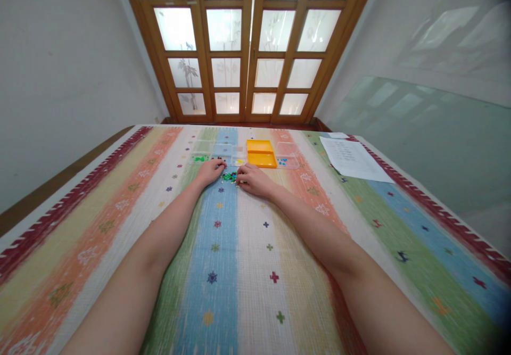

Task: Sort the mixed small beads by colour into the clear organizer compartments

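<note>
Both my arms stretch far out over a striped cloth (239, 248). A small pile of coloured beads (229, 176) lies between my hands. My left hand (211, 172) rests at the pile's left edge with its fingers curled down onto the beads. My right hand (252, 179) sits at the right edge, fingers bent and pinched at the pile. What either hand holds is too small to see. Just beyond the pile stands a clear compartment box (207, 151) with green beads (200, 158) in one cell.
An orange tray (261, 154) sits beside the clear box, with another clear section holding blue beads (282, 160) to its right. A printed paper sheet (353, 159) lies at the far right. Wooden glass-paned doors (243, 51) stand behind.
</note>
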A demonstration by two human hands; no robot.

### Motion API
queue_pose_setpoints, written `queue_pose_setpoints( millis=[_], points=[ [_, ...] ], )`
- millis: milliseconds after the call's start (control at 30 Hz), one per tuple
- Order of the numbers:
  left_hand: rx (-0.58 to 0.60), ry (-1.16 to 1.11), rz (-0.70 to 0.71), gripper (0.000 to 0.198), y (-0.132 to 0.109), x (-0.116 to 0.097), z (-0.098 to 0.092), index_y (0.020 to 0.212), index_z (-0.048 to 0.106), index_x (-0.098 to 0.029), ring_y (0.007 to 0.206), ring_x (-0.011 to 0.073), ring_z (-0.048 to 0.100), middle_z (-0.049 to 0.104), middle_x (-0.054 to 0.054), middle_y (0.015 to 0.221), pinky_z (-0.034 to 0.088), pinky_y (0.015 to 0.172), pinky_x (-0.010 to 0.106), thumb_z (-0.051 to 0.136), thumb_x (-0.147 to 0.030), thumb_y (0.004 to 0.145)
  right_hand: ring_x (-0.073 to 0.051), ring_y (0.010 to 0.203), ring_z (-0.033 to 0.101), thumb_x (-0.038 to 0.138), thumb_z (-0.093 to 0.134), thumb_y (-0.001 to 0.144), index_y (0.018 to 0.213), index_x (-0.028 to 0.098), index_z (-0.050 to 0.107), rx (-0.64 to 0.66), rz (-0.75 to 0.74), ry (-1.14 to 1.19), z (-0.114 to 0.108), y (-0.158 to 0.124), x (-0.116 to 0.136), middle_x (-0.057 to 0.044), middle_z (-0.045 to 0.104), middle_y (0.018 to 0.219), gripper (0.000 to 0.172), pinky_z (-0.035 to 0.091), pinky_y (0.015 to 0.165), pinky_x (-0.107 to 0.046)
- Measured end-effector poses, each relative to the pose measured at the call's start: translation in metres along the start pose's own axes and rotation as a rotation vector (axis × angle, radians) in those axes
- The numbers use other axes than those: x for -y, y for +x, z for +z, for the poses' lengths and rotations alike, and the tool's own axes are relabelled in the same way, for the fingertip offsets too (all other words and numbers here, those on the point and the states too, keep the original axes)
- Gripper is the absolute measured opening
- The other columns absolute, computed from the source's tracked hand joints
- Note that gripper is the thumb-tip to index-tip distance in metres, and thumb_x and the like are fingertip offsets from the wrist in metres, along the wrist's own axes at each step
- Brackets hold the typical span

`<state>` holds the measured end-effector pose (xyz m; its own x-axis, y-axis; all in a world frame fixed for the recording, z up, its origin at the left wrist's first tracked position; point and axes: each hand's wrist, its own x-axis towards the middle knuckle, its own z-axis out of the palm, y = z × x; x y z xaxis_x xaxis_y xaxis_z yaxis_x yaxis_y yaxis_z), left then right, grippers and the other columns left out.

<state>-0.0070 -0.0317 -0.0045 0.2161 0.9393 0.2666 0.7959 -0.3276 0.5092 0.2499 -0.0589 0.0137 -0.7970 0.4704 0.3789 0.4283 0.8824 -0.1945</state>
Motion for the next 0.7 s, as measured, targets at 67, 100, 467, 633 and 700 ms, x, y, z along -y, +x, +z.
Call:
queue_pose_setpoints(
  millis=[67,100,467,633,700],
  points=[
    [0.004,0.002,-0.005,0.027,-0.0003,-0.0013,-0.0008,0.102,0.077,-0.025,0.106,0.0231,0.067,0.077,0.003,0.113,0.05,0.097,0.033,0.052,-0.03,0.093,-0.025,0.105,0.054,0.016,0.065,0.09,0.097,0.024,0.075,-0.013,0.004,0.013,0.0007,0.0002,0.0011,-0.009,0.065,0.109,0.015,0.041,0.094,-0.039],
    [0.006,0.002,-0.006,0.027,-0.0004,-0.0016,-0.001,0.102,0.077,-0.025,0.106,0.023,0.067,0.077,0.003,0.113,0.05,0.097,0.033,0.052,-0.03,0.093,-0.025,0.105,0.054,0.016,0.064,0.09,0.098,0.024,0.075,-0.023,0.007,0.018,0.0013,0.0004,0.0014,-0.008,0.066,0.109,0.015,0.041,0.095,-0.039],
    [-0.009,0.002,0.013,0.028,0.0004,0.001,0.0014,0.102,0.077,-0.025,0.103,0.0229,0.068,0.077,0.003,0.112,0.05,0.095,0.032,0.051,-0.03,0.092,-0.024,0.1,0.055,0.016,0.06,0.092,0.098,0.02,0.069,-0.085,0.06,0.003,0.003,0.0013,0.0001,-0.008,0.068,0.1,0.012,0.041,0.091,-0.036],
    [0.001,-0.002,-0.002,0.028,0.0001,0.0006,0.0006,0.101,0.077,-0.026,0.105,0.023,0.067,0.077,0.002,0.112,0.05,0.096,0.032,0.052,-0.031,0.092,-0.025,0.106,0.055,0.016,0.063,0.091,0.101,0.022,0.072,-0.043,0.052,0.009,0.0022,-0.0009,-0.0007,-0.008,0.068,0.107,0.015,0.041,0.095,-0.038],
    [0.001,-0.007,-0.006,0.028,-0.0002,0.0,0.0001,0.101,0.078,-0.026,0.105,0.0231,0.067,0.077,0.002,0.112,0.05,0.096,0.033,0.052,-0.031,0.092,-0.025,0.107,0.054,0.019,0.064,0.092,0.102,0.023,0.074,-0.04,0.042,0.007,0.003,-0.0011,-0.0004,-0.008,0.067,0.111,0.015,0.041,0.096,-0.039]
  ],
)
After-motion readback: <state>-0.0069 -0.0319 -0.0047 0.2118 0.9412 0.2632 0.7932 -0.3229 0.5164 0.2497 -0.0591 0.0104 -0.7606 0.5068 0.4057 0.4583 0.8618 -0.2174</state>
